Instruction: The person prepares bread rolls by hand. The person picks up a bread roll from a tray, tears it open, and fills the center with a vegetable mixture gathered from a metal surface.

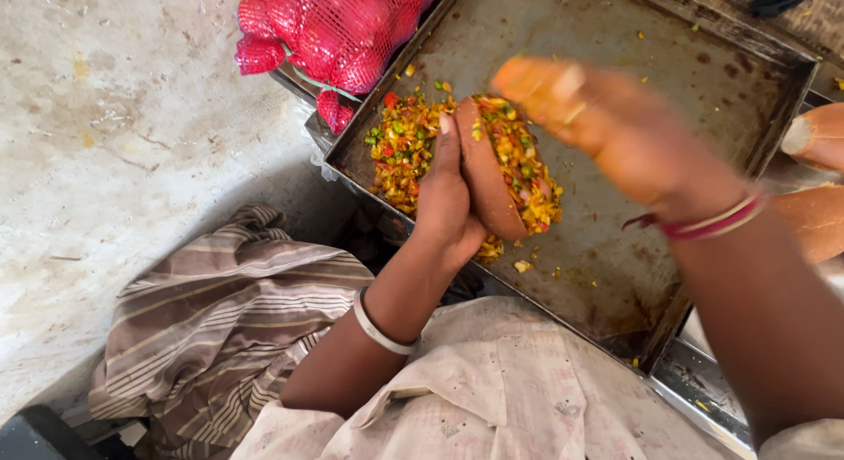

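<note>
Left hand [446, 196] cupped, fingers upward; right hand [607, 130] raised, blurred.

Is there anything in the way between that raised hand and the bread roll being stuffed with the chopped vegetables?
Nothing visible. The left hand holds the split bread roll over the metal tray, its open, filled side facing the right hand, which is blurred just above and beside it. Only open air shows between them.
</note>
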